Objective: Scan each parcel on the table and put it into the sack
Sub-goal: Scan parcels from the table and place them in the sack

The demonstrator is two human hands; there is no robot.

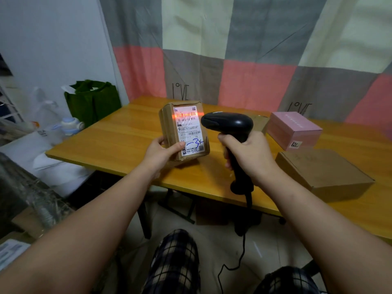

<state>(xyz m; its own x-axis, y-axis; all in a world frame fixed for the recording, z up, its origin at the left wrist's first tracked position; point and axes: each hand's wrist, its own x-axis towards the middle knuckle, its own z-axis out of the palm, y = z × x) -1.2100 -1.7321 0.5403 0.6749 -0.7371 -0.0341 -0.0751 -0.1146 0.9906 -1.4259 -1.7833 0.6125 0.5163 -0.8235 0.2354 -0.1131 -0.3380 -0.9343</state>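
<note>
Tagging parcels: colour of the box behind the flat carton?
The box is pink; head view shows it best.

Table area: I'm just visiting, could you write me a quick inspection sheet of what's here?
Surface: wooden table.
Job's things: parcel held up, red scan line on its barcode; pink box and flat cardboard box lie at right.
Clutter: green bag beyond the table's left end.
Hands: left hand grips the parcel; right hand grips the scanner.
Cables: scanner's cable hangs toward the floor.
Surroundings: patchwork curtain behind the table.
</note>
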